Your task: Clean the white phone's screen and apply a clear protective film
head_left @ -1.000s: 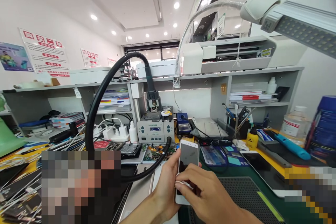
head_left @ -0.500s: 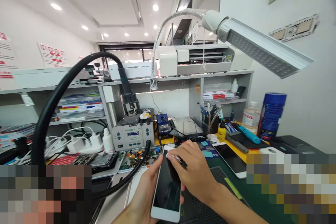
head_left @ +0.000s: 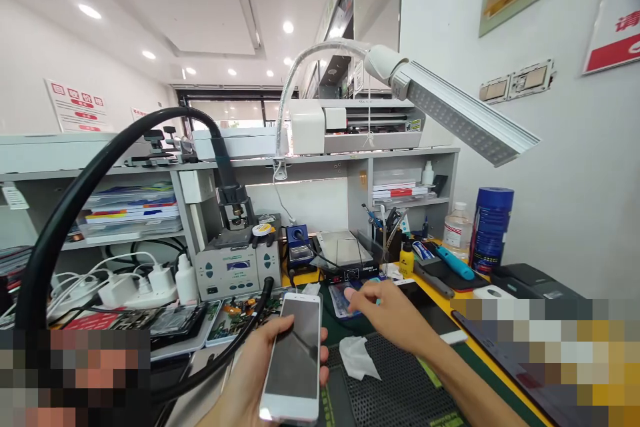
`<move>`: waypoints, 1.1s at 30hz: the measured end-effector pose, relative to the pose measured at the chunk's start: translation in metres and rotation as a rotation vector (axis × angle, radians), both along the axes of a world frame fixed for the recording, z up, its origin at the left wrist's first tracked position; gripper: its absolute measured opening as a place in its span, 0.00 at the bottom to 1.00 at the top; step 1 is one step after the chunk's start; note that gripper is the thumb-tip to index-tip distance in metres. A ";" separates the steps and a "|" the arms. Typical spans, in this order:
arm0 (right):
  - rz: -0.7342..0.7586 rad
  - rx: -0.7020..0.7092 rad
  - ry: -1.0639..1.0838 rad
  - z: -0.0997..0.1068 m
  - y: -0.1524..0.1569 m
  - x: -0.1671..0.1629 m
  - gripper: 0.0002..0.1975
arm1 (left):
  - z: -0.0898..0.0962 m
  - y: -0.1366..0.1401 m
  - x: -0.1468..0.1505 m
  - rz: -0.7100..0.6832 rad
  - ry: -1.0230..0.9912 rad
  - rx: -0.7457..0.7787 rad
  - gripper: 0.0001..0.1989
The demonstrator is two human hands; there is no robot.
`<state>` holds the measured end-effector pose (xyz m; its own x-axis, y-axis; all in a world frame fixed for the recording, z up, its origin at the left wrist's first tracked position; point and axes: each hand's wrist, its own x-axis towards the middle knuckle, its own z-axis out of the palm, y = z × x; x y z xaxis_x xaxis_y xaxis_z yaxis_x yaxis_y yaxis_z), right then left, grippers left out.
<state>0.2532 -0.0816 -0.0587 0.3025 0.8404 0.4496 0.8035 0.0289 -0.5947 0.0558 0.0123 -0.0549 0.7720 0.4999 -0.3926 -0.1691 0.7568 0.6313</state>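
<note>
A white-framed smartphone [head_left: 293, 353] with a dark glossy screen rests in my left hand [head_left: 250, 363]. My left thumb lies along its left edge and the fingertips wrap round the right edge. To the right, my right hand [head_left: 387, 310] hovers above the work mat, fingers loosely bent and apart, with nothing visible in them. Below it a crumpled white tissue [head_left: 359, 357] lies on the black perforated mat [head_left: 400, 387]. Just past the right fingertips is a clear-and-blue plastic packet [head_left: 343, 300]. A second white phone [head_left: 425, 310] lies partly behind my right hand.
A thick black hose [head_left: 100, 153] arches across the left side to a grey control unit [head_left: 235, 267]. Circuit boards fill a tray [head_left: 213, 327]. Rightward stand a yellow bottle [head_left: 407, 260], a clear bottle [head_left: 456, 230] and a blue canister [head_left: 493, 227]. An LED lamp [head_left: 470, 113] hangs overhead.
My right hand has left the phone's screen and moved right over the mat. The white tissue now lies on the mat. The phone stays in my left hand, and the view has shifted rightward.
</note>
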 end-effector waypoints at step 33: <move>-0.004 0.214 1.035 0.031 -0.018 0.036 0.17 | -0.010 0.008 -0.004 0.066 0.047 -0.041 0.24</move>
